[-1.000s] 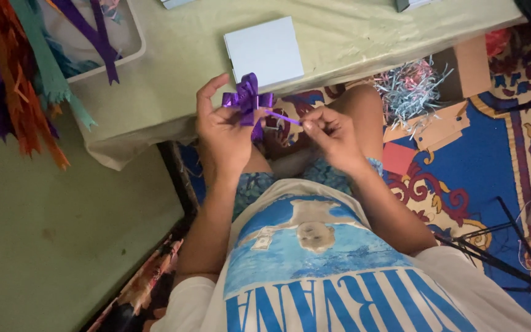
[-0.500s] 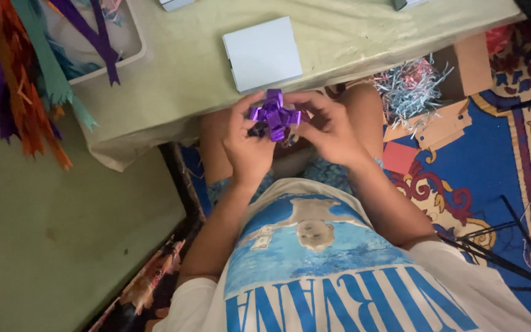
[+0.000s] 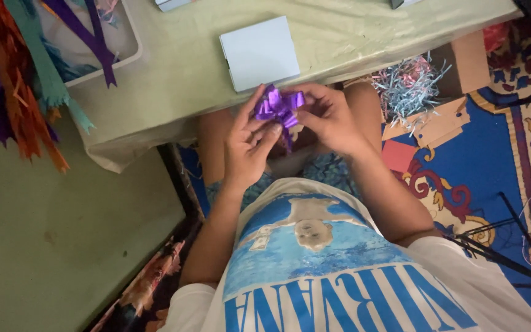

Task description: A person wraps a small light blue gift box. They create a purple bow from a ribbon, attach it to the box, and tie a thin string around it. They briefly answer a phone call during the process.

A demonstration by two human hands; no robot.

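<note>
Green table [image 3: 173, 67] fills the top, and I see a white box [image 3: 259, 52] lying on it. Just below that box, my left hand [image 3: 247, 144] and right hand [image 3: 330, 120] both pinch a purple ribbon bow [image 3: 278, 106] between them.

— What is the person wearing?
— A white short-sleeved T-shirt [image 3: 339, 270] with a large blue printed picture and blue lettering across the chest.
— And the arms?
— Bare below the sleeves; patterned blue shorts [image 3: 327, 169].
</note>
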